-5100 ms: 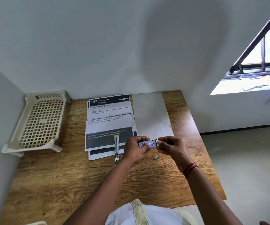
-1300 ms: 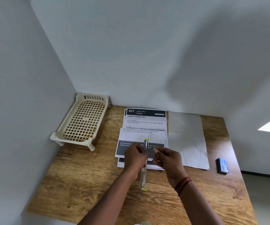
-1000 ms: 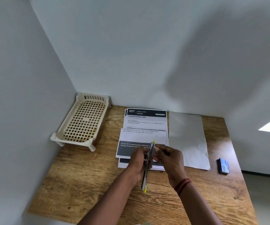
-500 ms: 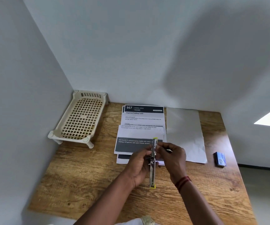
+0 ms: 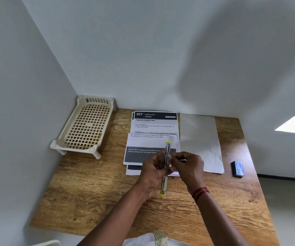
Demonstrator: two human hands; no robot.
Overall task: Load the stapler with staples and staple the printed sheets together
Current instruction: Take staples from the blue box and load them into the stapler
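Over the middle of the desk (image 5: pixel 93 201), the left hand (image 5: pixel 154 172) grips the opened stapler (image 5: pixel 166 167), and the right hand (image 5: pixel 187 166) pinches something small against it, probably staples. Loading seems unfinished. Printed sheets (image 5: pixel 152 139) lie loose behind, unstapled; the staple box (image 5: pixel 238 168) rests near the right edge.

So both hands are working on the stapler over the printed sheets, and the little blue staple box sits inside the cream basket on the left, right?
Not quite. The head view shows the blue staple box on the bare table at the right, not in the basket.
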